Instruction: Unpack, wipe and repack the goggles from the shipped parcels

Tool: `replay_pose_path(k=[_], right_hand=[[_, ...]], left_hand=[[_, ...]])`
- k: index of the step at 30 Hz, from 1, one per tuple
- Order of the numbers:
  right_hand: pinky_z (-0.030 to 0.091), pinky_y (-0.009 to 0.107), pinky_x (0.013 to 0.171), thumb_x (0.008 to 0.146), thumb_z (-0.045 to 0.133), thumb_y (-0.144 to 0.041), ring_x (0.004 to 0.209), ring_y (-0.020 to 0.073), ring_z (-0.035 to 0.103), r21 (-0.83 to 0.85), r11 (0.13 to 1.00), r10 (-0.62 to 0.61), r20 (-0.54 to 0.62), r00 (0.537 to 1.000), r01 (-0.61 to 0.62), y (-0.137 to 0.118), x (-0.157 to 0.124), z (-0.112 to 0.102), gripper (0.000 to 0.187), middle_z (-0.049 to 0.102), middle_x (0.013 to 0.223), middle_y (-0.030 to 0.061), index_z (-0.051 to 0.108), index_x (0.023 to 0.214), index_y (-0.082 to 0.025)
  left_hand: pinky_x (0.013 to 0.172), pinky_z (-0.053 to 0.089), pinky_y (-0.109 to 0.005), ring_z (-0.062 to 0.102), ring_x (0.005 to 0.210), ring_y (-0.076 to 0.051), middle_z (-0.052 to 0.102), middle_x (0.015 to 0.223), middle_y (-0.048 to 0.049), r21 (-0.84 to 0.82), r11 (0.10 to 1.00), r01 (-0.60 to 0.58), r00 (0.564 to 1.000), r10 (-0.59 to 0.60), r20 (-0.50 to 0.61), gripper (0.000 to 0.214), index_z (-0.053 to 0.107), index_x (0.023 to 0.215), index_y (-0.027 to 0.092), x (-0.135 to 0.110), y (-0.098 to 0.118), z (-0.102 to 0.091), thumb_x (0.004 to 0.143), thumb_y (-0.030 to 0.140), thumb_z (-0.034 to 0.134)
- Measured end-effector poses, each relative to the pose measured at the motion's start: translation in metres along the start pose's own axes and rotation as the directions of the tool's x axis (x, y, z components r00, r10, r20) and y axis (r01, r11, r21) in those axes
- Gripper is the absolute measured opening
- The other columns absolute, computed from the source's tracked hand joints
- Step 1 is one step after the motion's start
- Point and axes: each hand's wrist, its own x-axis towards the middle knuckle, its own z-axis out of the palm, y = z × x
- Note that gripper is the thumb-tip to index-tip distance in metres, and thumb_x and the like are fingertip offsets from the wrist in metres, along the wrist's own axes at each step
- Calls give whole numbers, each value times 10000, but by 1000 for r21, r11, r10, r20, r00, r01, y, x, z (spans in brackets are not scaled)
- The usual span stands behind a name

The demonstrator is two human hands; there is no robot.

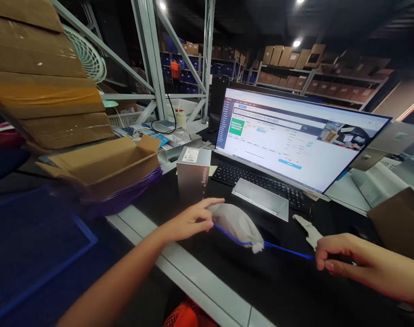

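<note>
My left hand [189, 221] grips the near end of a small grey drawstring pouch [237, 225] that lies on the black desk [282, 281]. A blue cord [285, 250] runs from the pouch's mouth to the right. My right hand [339, 259] is closed, pinching the far end of that cord. The pouch is bulged, so something is inside it, hidden. Just behind my left hand stands a silver product box [193, 175] with a white label on top.
A monitor [295, 136] and black keyboard [261, 181] sit behind the pouch, with a silver box lid [261, 200] on the keyboard. An open cardboard box [105, 163] lies at left over a blue bin [36, 245]. White scissors-like tool [307, 229] lies near my right hand. Shelves of cartons stand behind.
</note>
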Motion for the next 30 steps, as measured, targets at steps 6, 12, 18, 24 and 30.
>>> replay_pose_path(k=[6, 12, 18, 24, 30], right_hand=[[512, 443, 1021, 836, 643, -624, 1193, 310, 622, 356, 934, 29, -4, 1000, -26, -17, 51, 26, 654, 626, 1328, 157, 597, 1321, -188], [346, 558, 1149, 617, 842, -313, 1385, 375, 437, 17, 973, -226, -164, 960, 232, -71, 91, 90, 1025, 453, 1501, 219, 363, 1507, -144], [523, 439, 928, 666, 680, -215, 1020, 292, 662, 209, 958, -73, -488, 870, 197, -70, 88, 60, 544, 691, 1123, 82, 581, 1201, -199], [531, 339, 715, 653, 754, -306, 805, 231, 653, 374, 887, 43, -650, 758, 270, -68, 86, 62, 427, 679, 892, 9, 536, 1014, -236], [485, 304, 719, 714, 693, -238, 832, 236, 669, -210, 941, -317, -260, 912, 267, -76, 100, 101, 383, 708, 959, 58, 576, 1078, -211]], left_hand=[[989, 524, -398, 647, 1143, -238, 670, 1254, -104, 107, 993, -47, 970, 71, -233, 224, 709, 774, 208, 12, 29, 29, 947, 239, 569], [1056, 504, -437, 606, 1222, -241, 670, 1253, -115, 321, 919, -227, 899, 325, -293, 166, 705, 1023, 202, 23, 60, 64, 950, 165, 560], [1102, 429, -554, 500, 1327, -304, 527, 1419, -160, 313, 948, 54, 896, 92, -434, 556, 474, 1346, 231, -5, 32, 78, 859, 314, 727], [960, 519, -483, 575, 1134, -296, 576, 1233, -97, 359, 918, 168, 964, -76, -255, 790, 475, 1390, 289, -24, 16, 96, 696, 122, 812], [825, 529, -378, 557, 985, -248, 558, 1081, -102, 346, 938, -26, 979, 94, -183, 246, 635, 1022, 213, -34, 26, 106, 812, 90, 598]])
